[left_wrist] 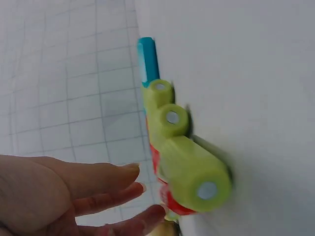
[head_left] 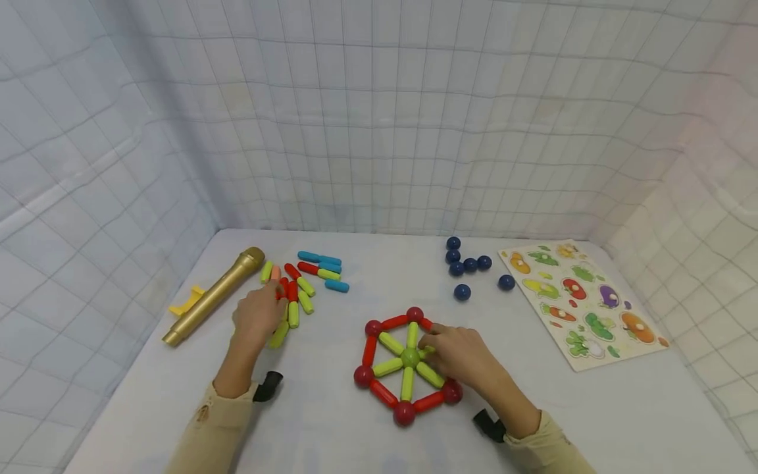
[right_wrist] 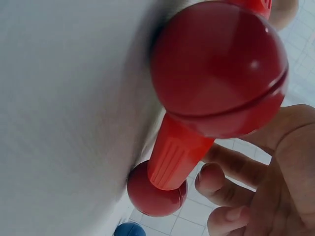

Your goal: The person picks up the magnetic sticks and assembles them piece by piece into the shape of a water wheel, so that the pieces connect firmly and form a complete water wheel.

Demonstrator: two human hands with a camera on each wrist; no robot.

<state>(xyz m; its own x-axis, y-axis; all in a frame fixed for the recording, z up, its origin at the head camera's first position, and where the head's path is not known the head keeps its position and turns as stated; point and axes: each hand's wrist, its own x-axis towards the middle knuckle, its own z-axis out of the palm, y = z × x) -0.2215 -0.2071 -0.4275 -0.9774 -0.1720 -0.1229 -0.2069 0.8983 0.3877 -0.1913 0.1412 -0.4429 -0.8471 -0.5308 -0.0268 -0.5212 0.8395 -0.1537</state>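
The left hand (head_left: 257,316) lies over a loose pile of magnetic sticks (head_left: 299,289) on the white bench (head_left: 331,434); in the left wrist view its fingers (left_wrist: 106,184) are stretched out and relaxed just beside the yellow-green and red sticks, gripping none of them. A gold toy microphone (head_left: 213,295) lies just outside that hand, with a yellow piece (head_left: 186,303) beside it.

The right hand (head_left: 458,355) rests on a wheel of sticks and balls (head_left: 407,365): red sticks and dark red balls form the rim, and yellow-green spokes meet at a green ball. Its fingertips touch the wheel near the hub, but whether they pinch a spoke cannot be told.

Beyond the right hand sit several dark blue balls (head_left: 468,266), and further out to its right lies a vegetable peg puzzle (head_left: 583,303).
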